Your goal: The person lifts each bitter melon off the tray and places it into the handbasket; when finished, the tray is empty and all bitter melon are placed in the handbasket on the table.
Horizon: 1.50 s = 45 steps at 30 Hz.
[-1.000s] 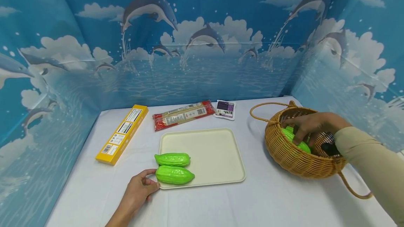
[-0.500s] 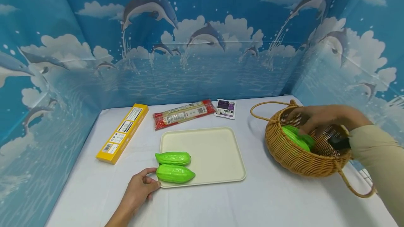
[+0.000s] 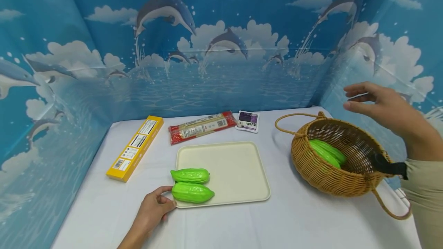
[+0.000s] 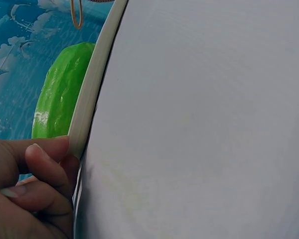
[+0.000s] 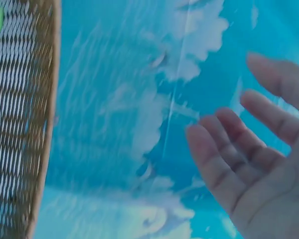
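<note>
Green gourds (image 3: 328,153) lie in the wicker basket (image 3: 322,176), long axes slanting down to the right, directly below the right hand (image 3: 384,107), which hovers empty with fingers spread wide. Far nearer the tray (image 3: 238,168), the left hand (image 3: 154,208) pinches its front corner beside two more gourds (image 3: 192,183).

The basket's (image 3: 332,178) near wall hid the lower part of the green gourds (image 3: 327,153) inside it. Print on the yellow box (image 3: 135,148), the red packet (image 3: 202,126) and the small pouch (image 3: 247,121) was too small to read. The right wrist view was blurred, its edge cutting off the right hand (image 5: 256,164).
</note>
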{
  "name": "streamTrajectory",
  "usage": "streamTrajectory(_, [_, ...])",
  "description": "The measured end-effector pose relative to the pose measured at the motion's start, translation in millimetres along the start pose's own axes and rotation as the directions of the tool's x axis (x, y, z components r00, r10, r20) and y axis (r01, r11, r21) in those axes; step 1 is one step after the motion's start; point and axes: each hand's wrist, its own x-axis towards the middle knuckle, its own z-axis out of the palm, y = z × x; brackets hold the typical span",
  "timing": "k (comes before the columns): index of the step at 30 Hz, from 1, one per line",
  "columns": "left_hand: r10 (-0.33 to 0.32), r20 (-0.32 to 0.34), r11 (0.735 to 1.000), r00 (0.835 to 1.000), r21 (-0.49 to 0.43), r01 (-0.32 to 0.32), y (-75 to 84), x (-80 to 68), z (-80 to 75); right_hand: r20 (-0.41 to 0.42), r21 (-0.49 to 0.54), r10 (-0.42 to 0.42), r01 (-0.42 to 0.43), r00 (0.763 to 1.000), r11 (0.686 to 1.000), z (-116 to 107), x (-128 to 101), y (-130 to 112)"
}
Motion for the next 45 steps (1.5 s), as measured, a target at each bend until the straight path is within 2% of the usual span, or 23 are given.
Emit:
streamTrajectory(2, [0.0,0.001,1.0,1.0,-0.003,0.0,-0.3,-0.1,-0.6,-0.08,0.03,-0.02,0.023,0.997,0.999,7,-5,-11])
streamTrajectory(5, [0.001,0.0,1.0,1.0,-0.004,-0.001,-0.4,-0.2,-1.1,-0.148,0.076,-0.063,0.075,0.987,0.994,18,-11,-26])
streamTrajectory(9, [0.0,0.001,1.0,1.0,-0.01,0.0,0.0,-0.4,-1.6,-0.156,0.14,-0.118,0.14,0.981,0.98,37,-14,-49])
streamTrajectory(15, [0.001,0.003,1.0,1.0,-0.027,-0.001,-1.5,-0.1,-1.7,-0.078,0.254,-0.189,0.203,0.979,0.946,73,-7,-80])
streamTrajectory(22, [-0.004,0.0,1.0,1.0,-0.02,0.004,-1.0,0.7,-1.4,0.085,0.396,-0.24,0.188,0.967,0.899,125,11,-98])
streamTrajectory(27, [-0.007,-0.004,1.0,1.0,-0.025,0.007,-0.6,0.8,-1.6,0.171,0.464,-0.286,0.179,0.943,0.867,165,23,-110])
streamTrajectory(32, [-0.002,-0.007,0.999,1.0,-0.034,0.002,-0.2,0.9,-2.1,0.243,0.539,-0.319,0.146,0.916,0.83,214,25,-130])
streamTrajectory(39, [0.018,0.006,0.998,1.0,-0.061,-0.017,1.2,1.2,-0.9,0.347,0.532,-0.366,0.14,0.864,0.835,277,26,-151])
streamTrajectory(42, [0.016,0.003,0.998,1.0,-0.06,-0.016,0.9,1.1,-0.9,0.392,0.53,-0.389,0.141,0.834,0.836,296,27,-158])
streamTrajectory(45, [0.015,0.0,0.998,1.0,-0.057,-0.015,0.3,1.1,-1.0,0.427,0.517,-0.392,0.136,0.815,0.845,310,28,-167])
